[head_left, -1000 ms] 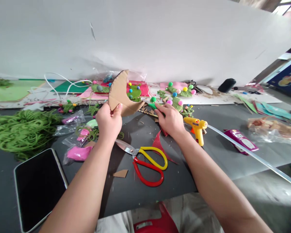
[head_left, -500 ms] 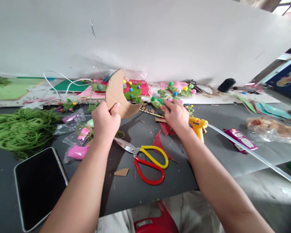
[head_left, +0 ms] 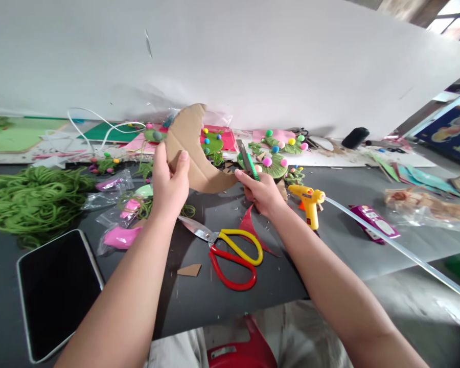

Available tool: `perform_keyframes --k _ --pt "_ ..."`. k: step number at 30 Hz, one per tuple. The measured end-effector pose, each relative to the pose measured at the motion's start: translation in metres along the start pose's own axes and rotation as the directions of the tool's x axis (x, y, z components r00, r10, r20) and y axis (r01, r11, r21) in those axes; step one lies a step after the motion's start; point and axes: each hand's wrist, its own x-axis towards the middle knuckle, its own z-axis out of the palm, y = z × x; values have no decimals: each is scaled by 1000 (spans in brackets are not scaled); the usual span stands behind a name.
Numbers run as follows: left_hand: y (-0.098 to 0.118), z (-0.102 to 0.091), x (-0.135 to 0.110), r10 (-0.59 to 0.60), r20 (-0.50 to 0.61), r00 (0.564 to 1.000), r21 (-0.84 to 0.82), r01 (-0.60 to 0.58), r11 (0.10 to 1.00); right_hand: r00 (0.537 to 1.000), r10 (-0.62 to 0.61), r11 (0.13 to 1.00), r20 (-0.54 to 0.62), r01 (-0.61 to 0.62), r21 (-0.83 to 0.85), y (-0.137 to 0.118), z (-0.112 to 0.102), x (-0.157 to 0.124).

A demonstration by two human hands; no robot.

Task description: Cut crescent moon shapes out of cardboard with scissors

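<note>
My left hand [head_left: 171,179] is closed on a crescent-shaped piece of cardboard [head_left: 187,138], thumb across its front face. The crescent is held up above the table, its tip pointing right. In my right hand [head_left: 262,191] is a green utility knife [head_left: 248,161], its grey end pointing up and away. That hand is close to the crescent's right tip; whether they touch I cannot tell. Below the hands lie scissors [head_left: 222,248] with one yellow and one red handle, partly over a red scrap [head_left: 248,225]. A small cardboard offcut [head_left: 189,270] lies nearer me.
Green yarn [head_left: 34,199] is heaped on the left, behind a tablet [head_left: 61,296]. A yellow glue gun [head_left: 309,202] with a long glue stick [head_left: 387,245] stands right of my hand. Purple packet [head_left: 373,223] farther right. Pompom-covered green pieces [head_left: 274,166] lie along the white wall.
My right hand has lifted the green utility knife from among the decorated pieces and drawn it nearer the crescent. My left hand has turned the cardboard slightly and shifted it right.
</note>
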Motion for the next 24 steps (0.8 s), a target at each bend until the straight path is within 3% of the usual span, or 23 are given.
perform_keyframes --k 3,5,7,9,12,15,19,24 --pt "8 11 -6 -111 -29 993 -165 105 981 998 47 974 48 -57 218 2 7 0" --pt "13 19 -13 -270 51 962 -300 272 914 998 24 958 49 -37 285 3 10 0" --pt "15 25 -19 -365 167 916 -342 401 850 999 9 955 50 -23 297 3 10 0" --pt "12 28 -22 -405 202 892 -295 449 843 1000 -16 974 9 13 227 4 9 1" --pt "3 25 -21 -363 72 929 -163 370 915 974 -209 976 -82 202 -83 4 2 3" --pt "-5 19 -16 -282 -23 959 -41 281 959 925 -380 840 16 352 -413 1 -3 0" --pt "-3 15 -11 -245 -65 967 68 249 966 919 -362 724 156 383 -574 -6 0 -13" --pt "2 14 -10 -187 -106 977 135 201 970 920 -313 707 235 391 -590 -7 13 -27"
